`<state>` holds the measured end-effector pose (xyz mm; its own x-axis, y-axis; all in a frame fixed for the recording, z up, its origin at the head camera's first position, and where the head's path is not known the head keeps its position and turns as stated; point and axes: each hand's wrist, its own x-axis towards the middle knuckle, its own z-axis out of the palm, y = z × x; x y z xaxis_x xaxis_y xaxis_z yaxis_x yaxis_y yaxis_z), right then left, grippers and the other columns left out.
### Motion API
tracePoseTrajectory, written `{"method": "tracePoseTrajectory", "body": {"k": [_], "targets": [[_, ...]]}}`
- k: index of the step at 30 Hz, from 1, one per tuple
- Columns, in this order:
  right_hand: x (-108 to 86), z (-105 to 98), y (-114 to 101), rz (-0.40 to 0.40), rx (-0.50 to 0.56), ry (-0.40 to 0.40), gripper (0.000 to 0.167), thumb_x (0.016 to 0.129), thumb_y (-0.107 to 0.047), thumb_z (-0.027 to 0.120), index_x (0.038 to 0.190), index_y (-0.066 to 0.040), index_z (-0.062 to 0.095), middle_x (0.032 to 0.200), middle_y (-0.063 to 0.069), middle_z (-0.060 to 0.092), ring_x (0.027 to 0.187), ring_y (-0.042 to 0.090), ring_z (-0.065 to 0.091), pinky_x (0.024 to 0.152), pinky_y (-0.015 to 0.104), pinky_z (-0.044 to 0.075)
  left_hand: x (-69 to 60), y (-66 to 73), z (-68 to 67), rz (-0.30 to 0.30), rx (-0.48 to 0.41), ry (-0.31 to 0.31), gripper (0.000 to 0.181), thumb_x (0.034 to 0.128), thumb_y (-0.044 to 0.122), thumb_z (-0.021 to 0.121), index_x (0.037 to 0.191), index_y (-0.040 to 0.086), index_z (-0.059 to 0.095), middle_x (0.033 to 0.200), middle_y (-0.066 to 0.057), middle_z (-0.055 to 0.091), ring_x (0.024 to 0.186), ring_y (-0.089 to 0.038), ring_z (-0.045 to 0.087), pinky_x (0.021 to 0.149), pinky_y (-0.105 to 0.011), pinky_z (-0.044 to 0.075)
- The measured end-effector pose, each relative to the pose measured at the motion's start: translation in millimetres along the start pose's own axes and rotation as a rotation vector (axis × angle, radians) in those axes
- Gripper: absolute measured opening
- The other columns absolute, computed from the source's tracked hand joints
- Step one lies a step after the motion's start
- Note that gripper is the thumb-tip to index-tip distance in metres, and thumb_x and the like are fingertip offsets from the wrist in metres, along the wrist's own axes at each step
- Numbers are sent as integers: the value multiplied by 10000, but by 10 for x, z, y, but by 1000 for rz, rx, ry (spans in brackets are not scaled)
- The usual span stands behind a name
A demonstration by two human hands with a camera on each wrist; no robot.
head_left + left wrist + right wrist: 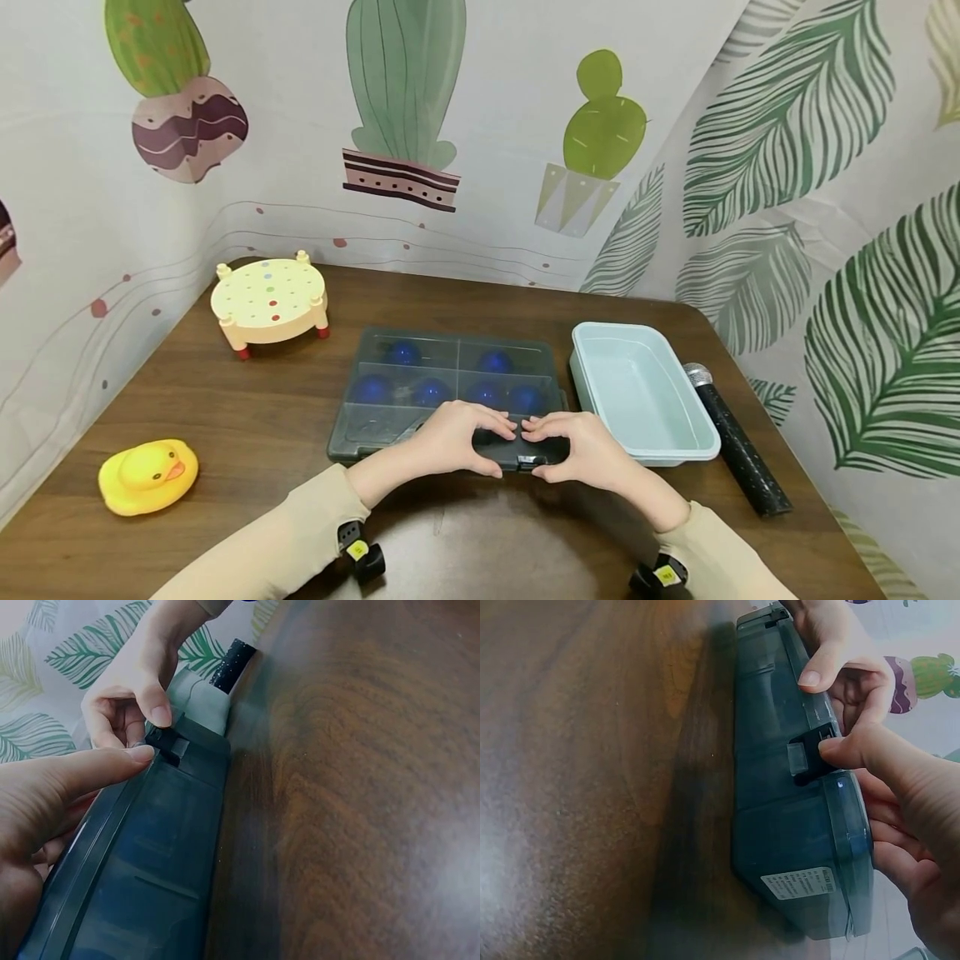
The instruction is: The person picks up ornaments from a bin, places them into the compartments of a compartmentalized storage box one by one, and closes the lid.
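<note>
A dark translucent storage box lies closed on the table, its lid showing compartments with several blue balls inside. My left hand grips the front edge, fingers curled over the lid and thumb at the front. To its right, my right hand holds the same edge. In the right wrist view, the right thumb rests on a black latch at the front, with the other fingers on the lid. The left thumb touches the lid's rim near the latch. Some fingertips are hidden behind the rim.
A pale blue basin stands just right of the box, with a black microphone beyond it. At the back left is a cream round stand on short legs. A yellow rubber duck sits at the left.
</note>
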<state>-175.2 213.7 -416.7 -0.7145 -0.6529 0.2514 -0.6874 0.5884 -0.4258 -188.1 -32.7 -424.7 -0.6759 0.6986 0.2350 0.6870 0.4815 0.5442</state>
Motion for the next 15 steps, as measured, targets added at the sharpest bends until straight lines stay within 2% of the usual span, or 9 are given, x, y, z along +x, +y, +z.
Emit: {"method": "tracePoseTrajectory", "body": {"k": [9, 15], "targets": [[16, -26, -26, 14, -1, -2, 375, 684, -211, 842, 1038, -106, 780, 1086, 20, 746, 1029, 197, 696, 877, 372, 585, 11, 25, -30, -11, 0, -15, 438, 715, 339, 870, 1112, 191, 758, 1214, 74, 698, 1202, -135, 608, 996, -383, 509], [5, -20, -22, 31, 6, -4, 378, 690, -227, 845, 1044, -112, 779, 1101, 25, 742, 1035, 206, 694, 882, 373, 582, -4, 30, -17, 5, 14, -6, 451, 714, 349, 870, 1119, 187, 755, 1214, 64, 700, 1201, -142, 610, 996, -384, 514]]}}
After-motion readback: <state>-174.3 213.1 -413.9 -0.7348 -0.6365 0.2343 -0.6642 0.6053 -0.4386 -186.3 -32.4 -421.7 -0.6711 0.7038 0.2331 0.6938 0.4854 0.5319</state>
